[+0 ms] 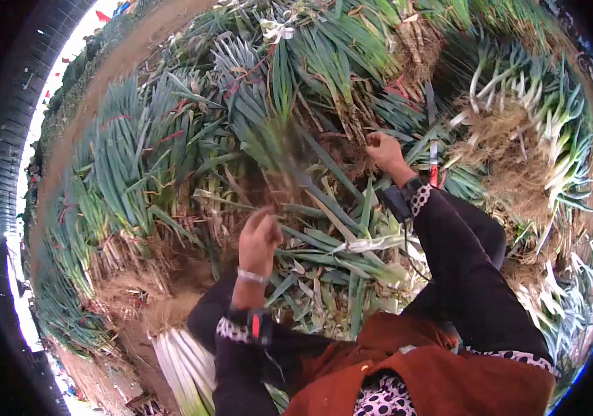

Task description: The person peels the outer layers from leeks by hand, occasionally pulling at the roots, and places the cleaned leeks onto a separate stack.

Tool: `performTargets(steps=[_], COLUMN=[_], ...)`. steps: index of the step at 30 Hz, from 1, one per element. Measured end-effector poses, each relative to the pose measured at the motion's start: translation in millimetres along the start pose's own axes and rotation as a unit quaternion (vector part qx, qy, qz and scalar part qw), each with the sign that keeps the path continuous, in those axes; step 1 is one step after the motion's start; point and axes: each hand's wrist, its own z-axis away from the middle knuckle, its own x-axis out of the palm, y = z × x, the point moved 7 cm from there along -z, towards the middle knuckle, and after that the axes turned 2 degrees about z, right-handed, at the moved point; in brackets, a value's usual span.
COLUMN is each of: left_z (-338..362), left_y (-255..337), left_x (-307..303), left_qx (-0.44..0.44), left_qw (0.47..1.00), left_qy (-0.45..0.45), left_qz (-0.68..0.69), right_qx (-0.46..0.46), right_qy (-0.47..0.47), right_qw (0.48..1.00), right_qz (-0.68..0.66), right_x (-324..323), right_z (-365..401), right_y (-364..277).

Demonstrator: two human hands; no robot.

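My left hand (258, 243): the fingers are bent inward, nearly together; their tips are blurred, so I cannot tell if they grip something.
My right hand (384, 151): the fingers are curled, just beside the root end of a thin leek bunch (343, 97); whether they pinch it, I cannot tell.
Leek bunch: long flat green leaves on top, dry brownish stems below, ending in stringy roots.
Blurred leaves (280, 149): green and streaky, they are above my left hand.
Leeks on the left (127, 159): upright bundles, smooth and blue-green, tied with thin red string (166, 138).
Leeks on the right (561, 149): white shiny stalks, around a hairy tan mass of roots (518, 156).
White stalks (184, 367): thick, smooth and straight, lying low at the left.
Loose leaves (317, 291): flat strips, crossing each other between my arms.
Bracelet (251, 276): a pale narrow band around my left wrist.
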Motion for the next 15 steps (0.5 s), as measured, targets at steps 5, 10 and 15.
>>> performTargets(steps=[5,10,15], left_z=[19,16,14], left_y=[-3,-8,-12], left_x=[-17,-39,-39], left_qx=[-0.054,-0.088,-0.06], left_qw=[0.996,0.995,0.993], left_qy=[-0.003,0.024,0.0], left_qz=[-0.074,-0.031,-0.099], right_qx=[0.069,0.096,0.09], right_qy=[0.044,0.039,-0.173], right_qw=[0.989,0.972,0.981], right_qz=[0.125,0.209,-0.02], right_x=[50,79,98], right_z=[-47,-78,-53], right_y=[41,70,-1])
